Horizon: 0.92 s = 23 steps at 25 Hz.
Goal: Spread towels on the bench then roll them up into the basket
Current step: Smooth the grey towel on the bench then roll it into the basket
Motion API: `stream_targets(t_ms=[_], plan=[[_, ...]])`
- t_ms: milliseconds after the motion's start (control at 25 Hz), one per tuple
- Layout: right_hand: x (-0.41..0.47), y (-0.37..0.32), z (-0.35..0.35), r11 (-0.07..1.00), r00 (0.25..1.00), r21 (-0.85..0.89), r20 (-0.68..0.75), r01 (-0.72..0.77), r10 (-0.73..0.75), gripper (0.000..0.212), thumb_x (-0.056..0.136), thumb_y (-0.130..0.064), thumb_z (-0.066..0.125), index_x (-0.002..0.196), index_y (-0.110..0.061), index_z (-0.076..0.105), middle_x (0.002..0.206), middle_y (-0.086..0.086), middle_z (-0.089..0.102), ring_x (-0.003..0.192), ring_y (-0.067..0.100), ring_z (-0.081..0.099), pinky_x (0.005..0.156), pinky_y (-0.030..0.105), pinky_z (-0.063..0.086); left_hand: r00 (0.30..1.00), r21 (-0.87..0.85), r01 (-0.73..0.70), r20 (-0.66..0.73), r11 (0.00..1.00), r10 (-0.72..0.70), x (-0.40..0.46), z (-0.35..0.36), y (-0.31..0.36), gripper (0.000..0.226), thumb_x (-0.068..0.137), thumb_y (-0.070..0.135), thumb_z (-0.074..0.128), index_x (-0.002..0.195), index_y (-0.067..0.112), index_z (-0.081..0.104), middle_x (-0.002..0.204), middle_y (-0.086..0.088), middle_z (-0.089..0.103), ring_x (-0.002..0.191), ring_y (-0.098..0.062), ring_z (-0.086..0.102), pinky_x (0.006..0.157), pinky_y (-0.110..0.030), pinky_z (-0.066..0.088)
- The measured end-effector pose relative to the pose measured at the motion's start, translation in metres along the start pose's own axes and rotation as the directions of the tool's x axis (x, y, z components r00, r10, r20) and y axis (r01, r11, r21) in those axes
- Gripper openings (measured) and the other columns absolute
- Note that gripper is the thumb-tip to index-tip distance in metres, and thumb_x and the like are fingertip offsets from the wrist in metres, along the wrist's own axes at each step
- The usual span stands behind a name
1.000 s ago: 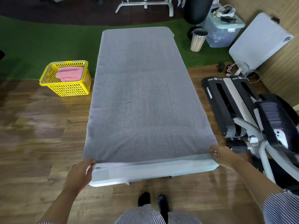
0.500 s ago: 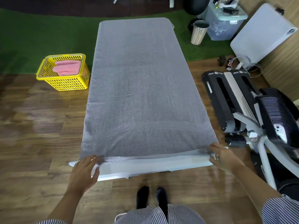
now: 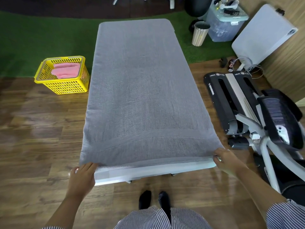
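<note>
A large grey towel (image 3: 140,90) lies spread flat over almost the whole white bench (image 3: 153,171). Only the bench's near edge shows below the towel. My left hand (image 3: 83,176) holds the towel's near left corner, fingers on the hem. My right hand (image 3: 227,158) pinches the near right corner. A yellow basket (image 3: 64,86) stands on the floor left of the bench, with a rolled pink towel (image 3: 66,71) inside it.
A black and grey exercise machine (image 3: 247,109) stands close on the right of the bench. Beyond it are a slatted bin (image 3: 200,33), a clear storage box (image 3: 226,23) and a white panel (image 3: 264,35) against the wall. My feet (image 3: 153,200) are at the bench's near end.
Both hands stayed on the near corners and the towel's near edge shifted slightly on the bench. The camera view moved a little.
</note>
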State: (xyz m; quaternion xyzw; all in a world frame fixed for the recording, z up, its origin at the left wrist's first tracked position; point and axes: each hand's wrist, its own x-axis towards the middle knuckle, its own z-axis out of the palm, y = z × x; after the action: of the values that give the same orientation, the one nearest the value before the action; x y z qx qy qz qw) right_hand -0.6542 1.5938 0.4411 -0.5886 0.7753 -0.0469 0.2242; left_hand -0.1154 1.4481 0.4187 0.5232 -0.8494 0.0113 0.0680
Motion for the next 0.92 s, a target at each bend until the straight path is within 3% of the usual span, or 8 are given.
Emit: stream_targets(t_ms=[120, 280, 480, 640, 720, 840, 920], plan=[[0.004, -0.001, -0.001, 0.999, 0.998, 0.019, -0.053, 0.039, -0.038, 0.013, 0.083, -0.004, 0.058, 0.086, -0.016, 0.058, 0.082, -0.007, 0.052, 0.067, 0.006, 0.047, 0.065, 0.029, 0.037, 0.992, -0.019, 0.106, -0.064, 0.994, -0.107, 0.004, -0.001, 0.012, 0.028, 0.076, 0.009, 0.042, 0.091, 0.017, 0.065, 0.087, 0.000, 0.066, 0.077, -0.026, 0.065, 0.072, -0.048, 0.043], [0.000, 0.001, 0.007, 0.995, 0.985, 0.009, -0.139, 0.102, -0.100, 0.016, 0.078, 0.008, 0.063, 0.089, -0.003, 0.068, 0.090, 0.006, 0.060, 0.069, 0.025, 0.060, 0.059, 0.031, 0.046, 0.988, -0.048, 0.086, -0.127, 0.995, -0.092, -0.003, 0.001, 0.018, 0.032, 0.076, 0.009, 0.042, 0.090, 0.014, 0.070, 0.092, -0.006, 0.065, 0.080, -0.031, 0.064, 0.073, -0.047, 0.044], [-0.006, 0.000, 0.006, 0.998, 0.993, 0.004, -0.096, 0.067, -0.066, 0.028, 0.075, 0.001, 0.069, 0.101, -0.007, 0.068, 0.097, 0.002, 0.061, 0.054, 0.014, 0.058, 0.061, 0.029, 0.047, 0.997, -0.056, 0.062, -0.047, 0.996, -0.065, -0.006, -0.001, 0.015, 0.040, 0.081, 0.027, 0.041, 0.101, 0.010, 0.071, 0.100, -0.008, 0.069, 0.089, -0.031, 0.065, 0.078, -0.045, 0.048], [-0.005, -0.005, 0.005, 0.996, 0.989, -0.014, -0.113, 0.092, -0.093, 0.023, 0.074, 0.010, 0.065, 0.094, -0.001, 0.069, 0.088, 0.008, 0.064, 0.067, 0.027, 0.063, 0.060, 0.026, 0.041, 0.995, -0.085, 0.078, -0.054, 0.993, -0.083, 0.001, -0.005, 0.018, 0.043, 0.073, 0.002, 0.035, 0.096, 0.006, 0.071, 0.090, -0.009, 0.068, 0.080, -0.033, 0.066, 0.068, -0.044, 0.051], [-0.005, -0.008, 0.000, 0.999, 0.997, -0.020, -0.071, 0.041, -0.042, 0.016, 0.082, 0.001, 0.059, 0.096, -0.005, 0.065, 0.089, 0.005, 0.061, 0.075, 0.027, 0.059, 0.065, 0.028, 0.040, 0.996, -0.089, 0.079, -0.030, 0.993, -0.082, 0.003, -0.008, 0.016, 0.048, 0.061, -0.008, 0.038, 0.095, 0.005, 0.070, 0.085, -0.009, 0.067, 0.076, -0.032, 0.062, 0.060, -0.041, 0.051], [-0.001, -0.005, -0.004, 0.999, 0.998, -0.032, 0.057, -0.038, 0.040, 0.007, 0.088, -0.017, 0.051, 0.088, -0.016, 0.058, 0.084, -0.007, 0.054, 0.080, 0.020, 0.052, 0.068, 0.029, 0.040, 0.997, -0.082, 0.029, 0.076, 0.996, -0.023, 0.004, -0.005, 0.004, 0.061, 0.042, -0.027, 0.061, 0.094, 0.005, 0.068, 0.081, -0.010, 0.064, 0.072, -0.033, 0.061, 0.054, -0.040, 0.050], [0.002, -0.006, -0.006, 0.999, 0.995, -0.019, 0.085, -0.044, 0.046, 0.005, 0.087, -0.020, 0.051, 0.087, -0.019, 0.056, 0.085, -0.010, 0.052, 0.081, 0.019, 0.052, 0.069, 0.028, 0.040, 0.996, -0.058, 0.000, 0.092, 0.998, 0.006, 0.006, -0.002, 0.000, 0.059, 0.043, -0.027, 0.062, 0.093, 0.004, 0.069, 0.079, -0.010, 0.064, 0.068, -0.035, 0.064, 0.056, -0.043, 0.050]])
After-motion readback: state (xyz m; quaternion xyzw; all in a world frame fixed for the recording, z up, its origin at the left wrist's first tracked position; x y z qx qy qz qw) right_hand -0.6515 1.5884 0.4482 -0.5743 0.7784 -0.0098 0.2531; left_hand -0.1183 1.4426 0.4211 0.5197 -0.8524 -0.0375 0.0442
